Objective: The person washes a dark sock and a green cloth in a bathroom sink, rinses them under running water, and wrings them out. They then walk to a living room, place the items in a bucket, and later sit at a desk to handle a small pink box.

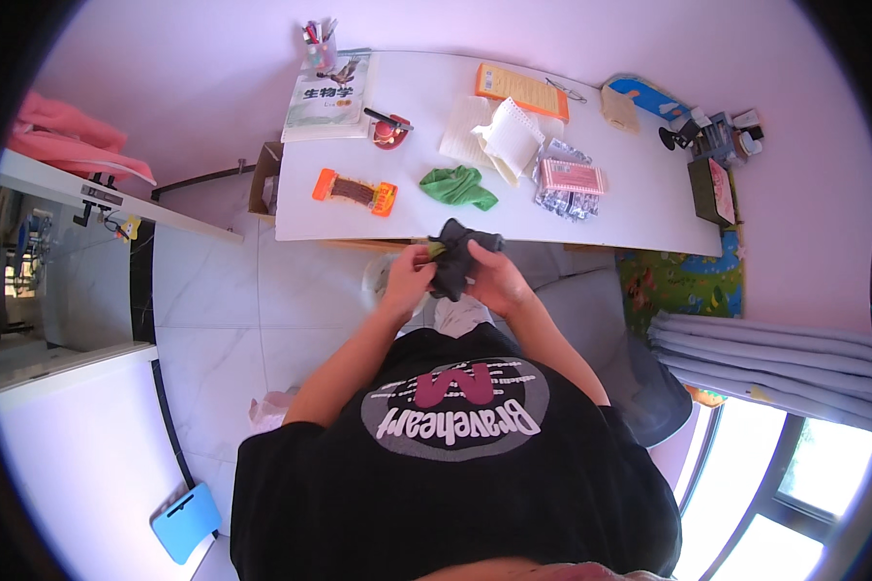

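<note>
Both my hands hold a crumpled dark grey cloth item (453, 267) just off the desk's near edge. My left hand (411, 279) grips its left side, where a small yellow-green part shows. On the right side, my right hand (499, 279) has its thumb and fingers around the cloth. Beyond them on the white desk (407, 225) lies a crumpled green cloth (459, 187). An orange-ended snack packet (354, 192) is to its left. To the right, a pink packet (572, 176) rests on a silver patterned wrapper (567, 205).
Farther back are a textbook (330, 94), a pen cup (320, 52), a red object with a black bar (390, 133), crumpled lined paper (510, 136), an orange box (522, 91) and glasses (567, 90). A dark box (711, 192) stands at the right; a grey chair (588, 312) is below.
</note>
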A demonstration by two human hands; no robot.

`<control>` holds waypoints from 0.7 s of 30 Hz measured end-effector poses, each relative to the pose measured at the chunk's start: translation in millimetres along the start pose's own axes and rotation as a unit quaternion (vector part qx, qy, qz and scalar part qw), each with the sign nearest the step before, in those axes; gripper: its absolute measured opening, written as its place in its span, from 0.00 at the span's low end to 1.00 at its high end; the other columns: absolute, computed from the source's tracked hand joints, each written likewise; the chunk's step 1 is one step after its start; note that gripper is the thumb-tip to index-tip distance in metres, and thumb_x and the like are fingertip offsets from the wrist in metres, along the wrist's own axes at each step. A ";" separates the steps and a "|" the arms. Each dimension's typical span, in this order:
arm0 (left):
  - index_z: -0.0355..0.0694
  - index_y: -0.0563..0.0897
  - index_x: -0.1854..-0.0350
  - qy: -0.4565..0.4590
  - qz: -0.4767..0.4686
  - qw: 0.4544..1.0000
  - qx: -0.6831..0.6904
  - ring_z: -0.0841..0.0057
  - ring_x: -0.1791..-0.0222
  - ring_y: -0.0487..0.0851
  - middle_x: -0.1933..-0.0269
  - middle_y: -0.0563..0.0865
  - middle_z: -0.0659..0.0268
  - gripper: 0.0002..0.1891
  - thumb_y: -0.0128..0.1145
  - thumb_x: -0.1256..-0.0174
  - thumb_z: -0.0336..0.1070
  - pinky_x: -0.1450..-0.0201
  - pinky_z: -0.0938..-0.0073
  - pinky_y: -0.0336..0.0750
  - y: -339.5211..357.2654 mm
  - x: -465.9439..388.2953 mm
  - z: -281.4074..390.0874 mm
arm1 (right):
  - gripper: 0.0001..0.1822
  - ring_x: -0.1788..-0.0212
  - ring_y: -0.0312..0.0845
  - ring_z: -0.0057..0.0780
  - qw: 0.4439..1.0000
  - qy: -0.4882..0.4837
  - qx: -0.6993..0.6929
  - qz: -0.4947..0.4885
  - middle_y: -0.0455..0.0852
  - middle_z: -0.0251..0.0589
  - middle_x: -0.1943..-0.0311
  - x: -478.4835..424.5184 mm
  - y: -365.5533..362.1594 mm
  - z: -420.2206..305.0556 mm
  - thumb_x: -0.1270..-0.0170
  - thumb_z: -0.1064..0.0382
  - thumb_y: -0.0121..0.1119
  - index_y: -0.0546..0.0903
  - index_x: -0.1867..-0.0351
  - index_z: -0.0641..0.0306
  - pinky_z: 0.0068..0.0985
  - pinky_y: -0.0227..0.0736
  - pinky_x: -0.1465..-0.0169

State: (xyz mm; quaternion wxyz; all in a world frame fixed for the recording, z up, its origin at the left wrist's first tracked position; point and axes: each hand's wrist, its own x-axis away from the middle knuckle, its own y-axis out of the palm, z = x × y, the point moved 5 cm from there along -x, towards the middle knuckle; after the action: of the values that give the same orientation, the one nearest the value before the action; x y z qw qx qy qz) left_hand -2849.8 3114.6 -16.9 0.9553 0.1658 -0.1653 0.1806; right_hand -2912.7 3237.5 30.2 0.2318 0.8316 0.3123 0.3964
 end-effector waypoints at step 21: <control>0.38 0.67 0.44 0.072 0.284 0.954 0.067 0.73 0.51 0.73 0.46 0.71 0.57 0.22 0.52 0.42 0.25 0.55 0.73 0.76 26.1 -95.5 6.2 | 0.30 0.40 0.64 0.42 0.553 -0.129 0.791 0.226 0.70 0.43 0.42 -65.3 -232.9 -256.3 0.48 0.57 0.58 0.68 0.41 0.53 0.35 0.60 0.40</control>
State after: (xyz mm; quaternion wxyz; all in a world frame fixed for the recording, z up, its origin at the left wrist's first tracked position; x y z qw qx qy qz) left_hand -2945.9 3107.5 -40.6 0.8609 0.1622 -0.1243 0.4660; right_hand -3229.0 3389.5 -2.6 -0.5790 0.7652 0.2687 -0.0832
